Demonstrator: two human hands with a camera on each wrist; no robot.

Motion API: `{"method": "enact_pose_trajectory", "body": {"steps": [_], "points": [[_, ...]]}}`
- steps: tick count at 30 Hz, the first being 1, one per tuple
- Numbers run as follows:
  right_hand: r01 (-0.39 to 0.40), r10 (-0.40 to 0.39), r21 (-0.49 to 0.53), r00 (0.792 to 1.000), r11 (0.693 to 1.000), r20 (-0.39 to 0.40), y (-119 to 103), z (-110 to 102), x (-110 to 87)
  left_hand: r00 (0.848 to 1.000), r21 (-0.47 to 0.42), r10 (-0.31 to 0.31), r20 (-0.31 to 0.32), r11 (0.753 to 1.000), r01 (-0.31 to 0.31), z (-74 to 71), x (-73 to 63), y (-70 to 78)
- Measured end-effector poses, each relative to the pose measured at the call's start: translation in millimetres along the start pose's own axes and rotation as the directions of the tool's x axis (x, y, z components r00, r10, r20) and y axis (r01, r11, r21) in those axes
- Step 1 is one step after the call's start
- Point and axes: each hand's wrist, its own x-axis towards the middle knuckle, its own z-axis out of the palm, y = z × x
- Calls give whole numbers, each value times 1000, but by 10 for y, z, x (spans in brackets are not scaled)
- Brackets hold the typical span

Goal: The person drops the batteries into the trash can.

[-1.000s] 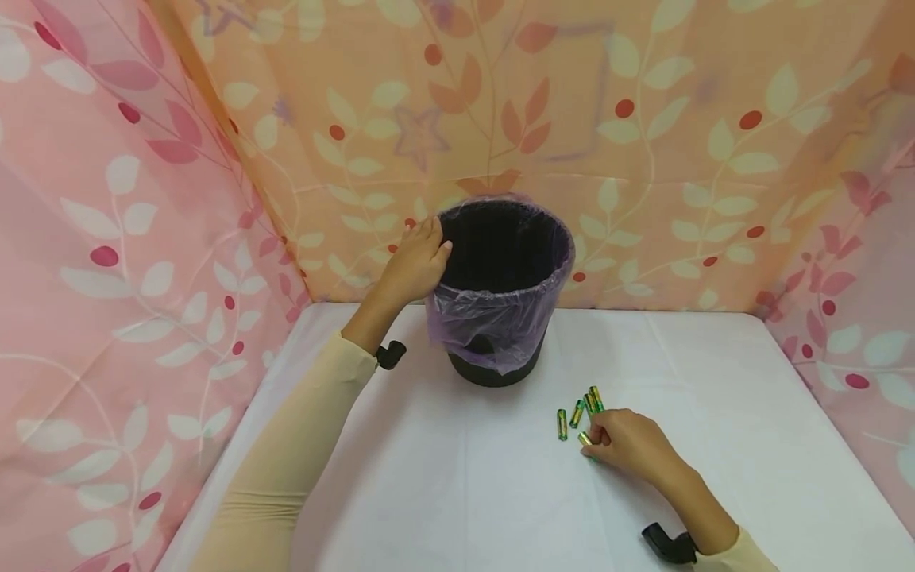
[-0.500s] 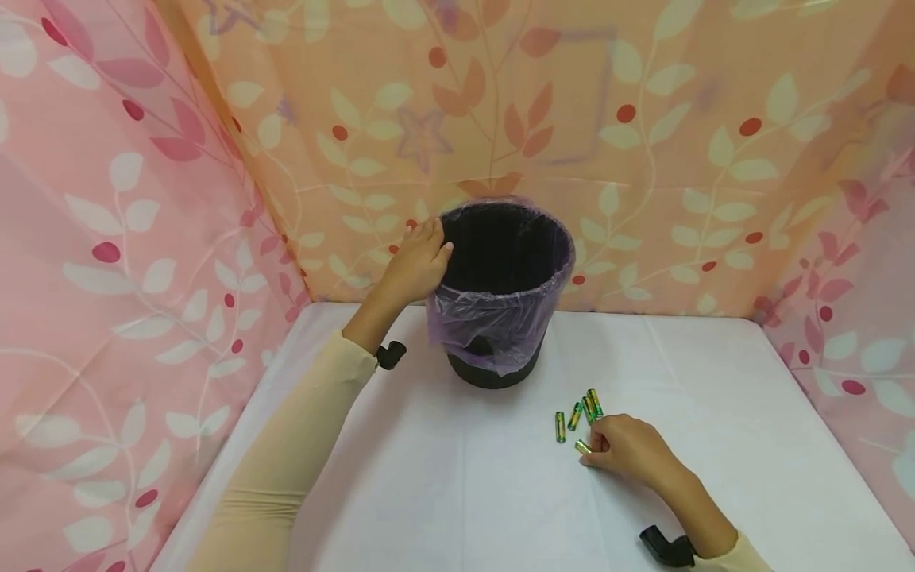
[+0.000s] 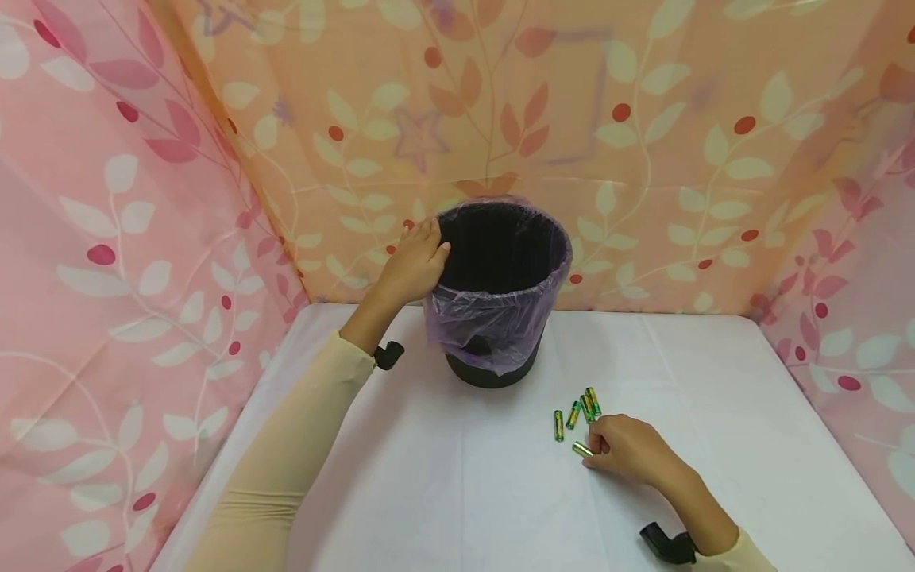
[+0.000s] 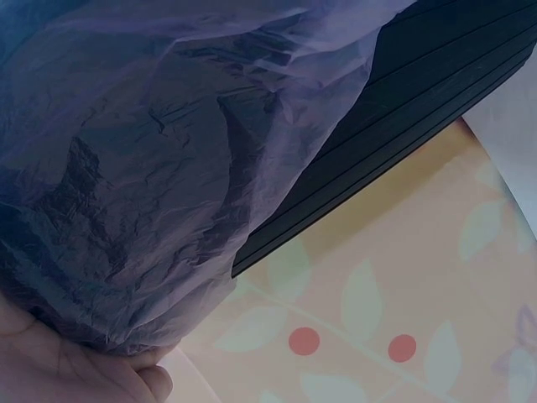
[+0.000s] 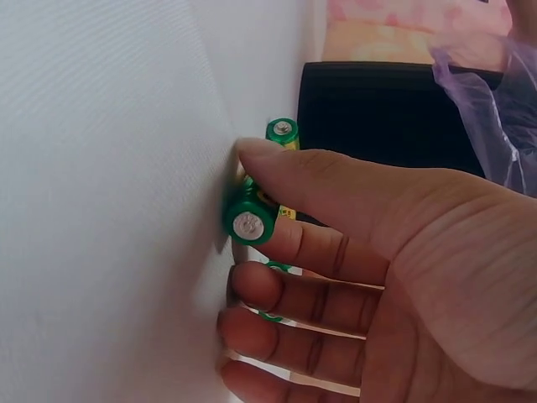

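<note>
A black trash bin [image 3: 493,375] stands upright at the back of the table, lined with a purple plastic bag [image 3: 493,318] folded over its rim. My left hand [image 3: 415,266] grips the bin's left rim through the bag; in the left wrist view, only part of that hand [image 4: 75,369] shows under the plastic. Low over the tabletop, my right hand [image 3: 632,449] pinches a green and gold battery [image 5: 250,220] between thumb and index finger. Just beyond it lie several more batteries, among them a separate one [image 3: 559,426] at the left. In the right wrist view, fingers partly cover these.
A white cloth [image 3: 457,492] covers the table. Behind it hangs an orange leaf-patterned curtain [image 3: 643,183], with a pink curtain [image 3: 143,302] along the left and another on the right. Black curved camera mounts [image 3: 668,544] sit at the wrists.
The battery under my right fingers has shifted very slightly left and toward me, with more of it showing. My left hand stays on the bin's rim. The head view sways slightly.
</note>
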Motion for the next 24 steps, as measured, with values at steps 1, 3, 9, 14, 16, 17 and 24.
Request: {"method": "enact_pose_trajectory", "body": {"steps": [1,3,9,14,16,17,24], "points": [[7,-7,-2,1000,1000,-1,4,-1,1,1000,-1,0,-1,1000,0,-2,-1,1],[10,-10,-4,1000,1000,0,10,-2,3,1000,-4,-2,2,1000,2,-7,-2,1],[19,-19,34,1000,999,-1,21,-12,12,1000,4,-5,11,1000,5,-3,7,-1],[38,-38,73,999,997,-7,34,-15,9,1000,-5,-2,12,1000,2,13,8,-9],[53,-52,76,999,996,-6,44,-8,0,1000,-5,-1,17,1000,1,25,6,-16],[60,-60,76,998,995,-7,48,-6,-4,1000,-6,-1,20,1000,1,28,4,-17],[80,-80,93,997,992,-6,47,-40,0,1000,-11,15,-12,1000,-15,19,2,-22]]}}
